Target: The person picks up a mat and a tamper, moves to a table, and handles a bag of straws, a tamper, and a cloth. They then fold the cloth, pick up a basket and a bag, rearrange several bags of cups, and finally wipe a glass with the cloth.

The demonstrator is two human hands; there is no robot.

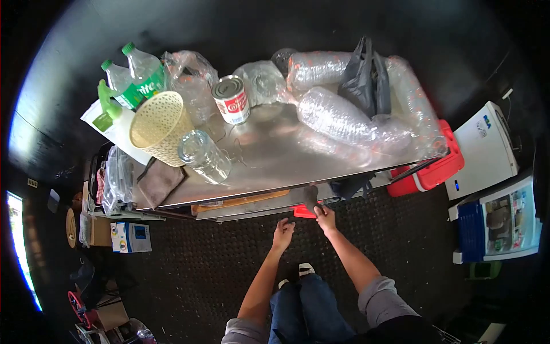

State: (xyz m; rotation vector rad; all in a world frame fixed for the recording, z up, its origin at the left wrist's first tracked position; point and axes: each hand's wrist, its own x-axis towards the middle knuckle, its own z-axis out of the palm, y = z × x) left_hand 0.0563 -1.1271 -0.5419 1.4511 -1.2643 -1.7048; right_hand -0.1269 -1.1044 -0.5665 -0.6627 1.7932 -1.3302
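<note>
My right hand (pixel 325 220) is closed around the lower end of a dark grey elongated thing (pixel 311 199), whose kind I cannot make out. It points up past the front edge of the metal table (pixel 263 155). To its left, my left hand (pixel 283 231) hangs in front of the table with fingers loosely bent and apart, nothing visible in it. Just behind the right hand, a red object (pixel 303 211) shows below the tabletop.
On the table stand a large can (pixel 232 102), a cream perforated basket (pixel 160 126), a clear jar (pixel 205 157), green-capped bottles (pixel 146 69), a spray bottle (pixel 123 123) and bubble-wrapped bundles (pixel 338 117). A brownish cloth (pixel 160 182) overhangs the front edge. A red cooler (pixel 429 172) is at right.
</note>
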